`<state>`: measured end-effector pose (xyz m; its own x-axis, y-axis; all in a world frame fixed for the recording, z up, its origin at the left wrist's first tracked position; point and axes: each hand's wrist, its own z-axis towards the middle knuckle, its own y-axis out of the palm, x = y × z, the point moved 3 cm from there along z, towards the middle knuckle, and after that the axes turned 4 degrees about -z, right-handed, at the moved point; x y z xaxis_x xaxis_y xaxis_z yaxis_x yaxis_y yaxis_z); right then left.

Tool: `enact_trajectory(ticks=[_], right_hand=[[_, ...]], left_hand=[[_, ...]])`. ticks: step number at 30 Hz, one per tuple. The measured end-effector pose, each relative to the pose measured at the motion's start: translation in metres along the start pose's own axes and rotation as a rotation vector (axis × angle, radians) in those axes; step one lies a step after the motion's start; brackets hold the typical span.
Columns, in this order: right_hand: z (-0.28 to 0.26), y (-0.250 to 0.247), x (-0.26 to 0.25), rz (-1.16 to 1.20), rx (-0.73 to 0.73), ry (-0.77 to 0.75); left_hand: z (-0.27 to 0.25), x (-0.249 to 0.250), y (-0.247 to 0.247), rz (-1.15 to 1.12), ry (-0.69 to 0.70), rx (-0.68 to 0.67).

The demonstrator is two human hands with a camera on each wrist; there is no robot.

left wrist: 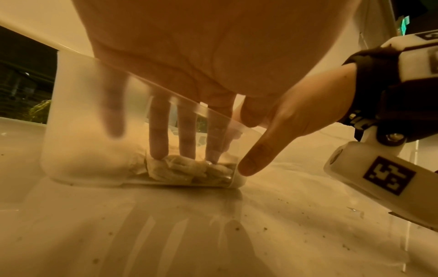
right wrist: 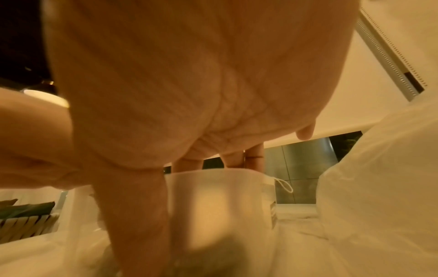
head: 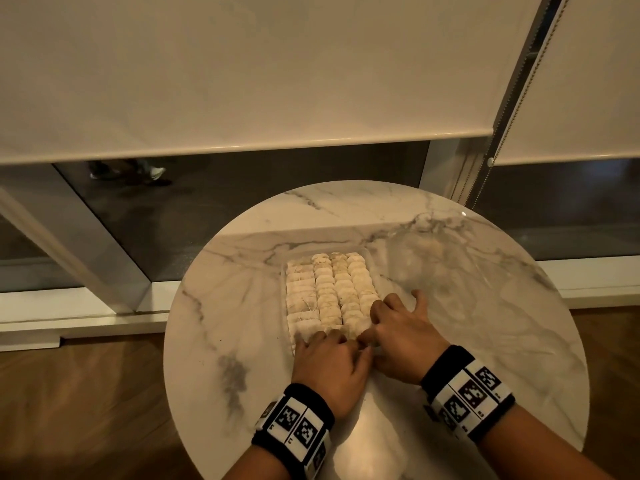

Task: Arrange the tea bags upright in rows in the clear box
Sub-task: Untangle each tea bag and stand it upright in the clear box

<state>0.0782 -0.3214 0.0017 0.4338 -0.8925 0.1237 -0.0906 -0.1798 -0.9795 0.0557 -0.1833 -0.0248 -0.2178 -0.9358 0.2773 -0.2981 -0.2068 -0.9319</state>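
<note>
Hands hide the near row of tea bags [head: 329,289]

Left hand [head: 329,368] and right hand [head: 398,341], fingers straight, press papery bags inside the clear box [head: 372,268] on the round marble counter [head: 242,341].

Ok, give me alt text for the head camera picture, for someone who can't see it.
Two hands, left hand and right hand, reach into the near end of a clear box packed with rows of upright tea bags on a round marble table. A clear plastic bag lies right of it.
</note>
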Motion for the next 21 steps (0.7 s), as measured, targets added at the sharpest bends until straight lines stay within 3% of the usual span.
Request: enact_trajectory(ticks=[13,21], right_hand=[[0.002,-0.004,-0.009,-0.138,0.009,0.033],[0.001,0.005,-0.007,-0.150,0.118,-0.044]], left_hand=[[0.000,0.002,-0.001,0.015,-0.031,0.002],[-0.004,0.004,0.001,0.013,-0.009,0.055]])
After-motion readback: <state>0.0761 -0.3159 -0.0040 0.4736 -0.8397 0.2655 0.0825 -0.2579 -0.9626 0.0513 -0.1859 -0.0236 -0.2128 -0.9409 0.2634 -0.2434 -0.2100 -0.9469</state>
